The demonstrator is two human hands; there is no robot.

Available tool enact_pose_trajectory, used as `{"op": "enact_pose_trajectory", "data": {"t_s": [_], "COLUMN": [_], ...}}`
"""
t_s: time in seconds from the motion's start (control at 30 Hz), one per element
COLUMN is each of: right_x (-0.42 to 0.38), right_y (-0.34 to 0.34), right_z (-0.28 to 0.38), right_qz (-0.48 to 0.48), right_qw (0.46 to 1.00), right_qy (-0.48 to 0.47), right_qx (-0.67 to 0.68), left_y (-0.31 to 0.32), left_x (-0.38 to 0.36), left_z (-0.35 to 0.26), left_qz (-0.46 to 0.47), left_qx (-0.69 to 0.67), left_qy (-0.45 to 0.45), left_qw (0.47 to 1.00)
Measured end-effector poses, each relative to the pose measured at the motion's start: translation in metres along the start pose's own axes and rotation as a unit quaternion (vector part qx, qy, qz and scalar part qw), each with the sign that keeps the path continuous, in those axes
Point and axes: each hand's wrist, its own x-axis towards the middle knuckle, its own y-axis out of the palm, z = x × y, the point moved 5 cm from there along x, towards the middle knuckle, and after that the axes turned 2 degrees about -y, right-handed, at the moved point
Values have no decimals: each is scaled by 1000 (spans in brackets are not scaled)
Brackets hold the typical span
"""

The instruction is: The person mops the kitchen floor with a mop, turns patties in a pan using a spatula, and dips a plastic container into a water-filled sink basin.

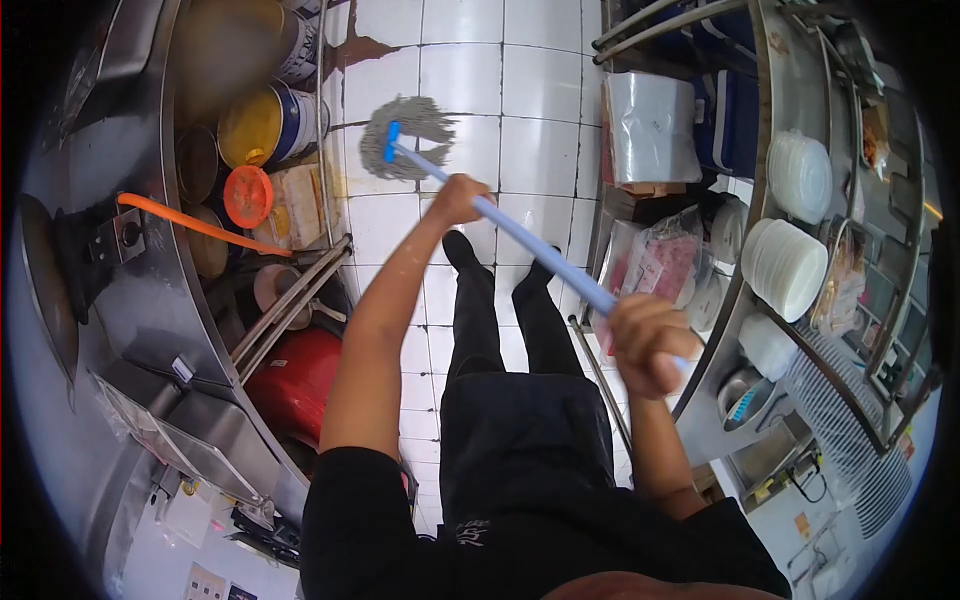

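A mop with a grey string head [405, 115] and a blue clamp lies spread on the white tiled floor [460, 80] ahead of me. Its pale blue handle [545, 250] slants up from the floor toward my right side. Partway down the handle, my left hand [463, 199] is wrapped around it. Near the top end my right hand [648, 340] grips it with closed fingers, slightly blurred. My feet in black shoes [460, 252] stand just behind the mop head.
Steel shelving on the left holds paint-type buckets [250, 125], an orange lid [248, 196] and a red tub [298, 380]. To the right, a steel counter carries stacks of plastic containers [785, 268], with bagged goods [660, 262] and a wrapped box [650, 128] below. The aisle between is narrow.
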Motion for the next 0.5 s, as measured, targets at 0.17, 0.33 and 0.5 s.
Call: {"op": "enact_pose_trajectory", "data": {"t_s": [0.17,0.33,0.5], "right_x": [-35,-17,-14], "right_y": [32,40,34], "right_z": [2,81,142], "right_qz": [42,49,63], "right_qw": [998,991,983], "right_qy": [39,56,71], "right_qx": [-17,-107,-155], "left_y": [-13,28,117], "left_x": [-34,-11,17], "left_z": [16,-68,-151], "left_qz": [25,-25,-52], "left_qx": [20,-75,-177], "left_qy": [-36,41,105], "left_qw": [999,996,977]}}
